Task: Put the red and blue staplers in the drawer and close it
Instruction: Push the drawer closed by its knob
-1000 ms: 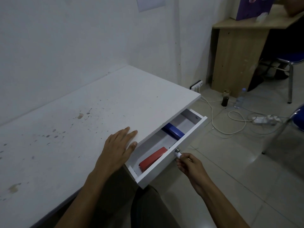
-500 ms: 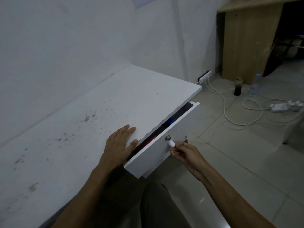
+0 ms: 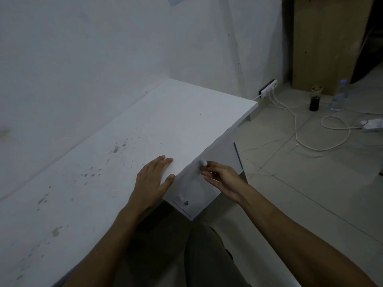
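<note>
— Where is the drawer (image 3: 199, 183) now?

— Pushed in under the white desk (image 3: 145, 129). Its white front sits flush below the desk edge, with no gap showing into it. The red and blue staplers cannot be seen; nothing of them shows on the desk top or on the floor.

— And the hands?

— The left hand (image 3: 152, 183) lies flat on the desk top right at the front edge, fingers spread and straight, thumb hooked over the corner of the edge. It holds nothing.

— The right one?

— The right hand (image 3: 221, 179) is in front of the drawer face, fingers loosely extended and a little blurred. Its fingertips are just beside the small white knob (image 3: 202, 162), at its lower right. Whether they actually touch the knob I cannot tell, but they are not wrapped round it; the hand looks open and empty.

— Anything else on that front?

— A small round keyhole (image 3: 186, 203) low on the face, near the closest corner.

— And around the desk?

— Dark specks stain the desk top. On the tiled floor to the right lie a white cable (image 3: 298, 139) in loops, a power strip (image 3: 269, 88) by the wall, a dark bottle (image 3: 314, 100) and a clear plastic bottle (image 3: 337, 98) near a wooden cabinet (image 3: 327, 42).
</note>
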The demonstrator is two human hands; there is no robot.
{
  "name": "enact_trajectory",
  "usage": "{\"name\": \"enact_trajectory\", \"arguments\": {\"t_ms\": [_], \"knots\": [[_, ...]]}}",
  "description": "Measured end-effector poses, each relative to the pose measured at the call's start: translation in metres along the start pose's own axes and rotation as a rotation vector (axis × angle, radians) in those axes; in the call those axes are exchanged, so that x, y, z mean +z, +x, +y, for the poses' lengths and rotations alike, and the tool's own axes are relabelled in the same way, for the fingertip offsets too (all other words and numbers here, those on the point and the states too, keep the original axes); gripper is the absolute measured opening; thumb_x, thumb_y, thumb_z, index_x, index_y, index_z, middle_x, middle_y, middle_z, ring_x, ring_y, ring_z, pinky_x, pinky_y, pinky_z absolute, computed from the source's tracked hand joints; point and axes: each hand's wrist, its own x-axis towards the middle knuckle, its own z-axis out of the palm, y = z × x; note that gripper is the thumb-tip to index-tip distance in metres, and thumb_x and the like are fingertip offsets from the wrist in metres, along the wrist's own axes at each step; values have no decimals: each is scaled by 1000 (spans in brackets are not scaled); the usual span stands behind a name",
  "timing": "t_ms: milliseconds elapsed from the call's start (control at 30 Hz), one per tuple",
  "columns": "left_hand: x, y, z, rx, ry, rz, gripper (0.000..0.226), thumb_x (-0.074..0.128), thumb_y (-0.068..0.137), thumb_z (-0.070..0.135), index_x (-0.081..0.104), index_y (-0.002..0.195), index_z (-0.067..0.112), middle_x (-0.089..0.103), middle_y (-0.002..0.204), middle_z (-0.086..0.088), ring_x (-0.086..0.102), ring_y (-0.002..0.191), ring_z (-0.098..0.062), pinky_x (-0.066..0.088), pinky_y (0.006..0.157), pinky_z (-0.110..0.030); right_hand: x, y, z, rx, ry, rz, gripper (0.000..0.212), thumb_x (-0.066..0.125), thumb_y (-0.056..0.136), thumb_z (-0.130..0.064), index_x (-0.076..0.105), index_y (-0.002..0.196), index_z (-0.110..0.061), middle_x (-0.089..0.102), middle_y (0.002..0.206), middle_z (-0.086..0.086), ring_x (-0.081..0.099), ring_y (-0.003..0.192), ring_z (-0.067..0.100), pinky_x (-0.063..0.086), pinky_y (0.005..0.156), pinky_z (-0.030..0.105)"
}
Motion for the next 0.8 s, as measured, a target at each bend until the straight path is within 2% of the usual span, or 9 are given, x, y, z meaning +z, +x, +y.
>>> {"name": "enact_trajectory", "arguments": {"t_ms": [67,200,300,500,600,733,800], "knots": [[-1,0,1,5,-7,4,60,24,82,66,28,135,40,31,150,6,26,137,-15,18,111,-48,7,9,-1,19,-16,8,31,51,91,-12,60,121,-10,68,115,7,66,104,16,55,80,24],[-2,-1,1,-3,-16,-3,56,30,84,62,28,135,40,31,150,6,26,137,-14,20,111,-49,17,22,-4,58,-21,52,18,54,89,-14,66,103,-12,71,102,3,66,97,17,52,76,26],[-1,0,0,-1,-17,-2,56,31,84,61,29,135,40,31,149,7,26,137,-14,20,111,-49,18,30,-6,68,-34,81,28,51,90,-12,58,117,-8,70,100,3,66,95,16,52,72,25],[-2,1,1,1,-2,-3,55,32,84,59,29,135,39,32,149,6,27,136,-16,21,110,-51,16,30,-4,73,-48,79,36,51,91,-14,55,127,-9,68,107,2,64,102,18,53,74,26],[-3,1,2,0,-8,0,55,33,84,59,30,135,40,32,149,5,27,136,-16,21,110,-50,18,32,-3,64,-38,80,35,51,91,-12,55,126,-10,66,112,4,63,101,17,53,73,26],[-3,0,2,2,2,-6,55,33,84,59,30,135,39,32,149,5,28,136,-16,22,110,-51,21,33,0,51,-56,65,26,50,91,-12,65,111,-15,67,110,2,64,96,14,54,68,22],[-4,0,2,-3,-5,-9,54,34,84,58,30,135,39,33,149,5,28,136,-16,22,110,-50,22,33,2,41,-73,60,28,49,92,-13,63,116,-17,66,112,1,62,100,14,54,68,22]]}}
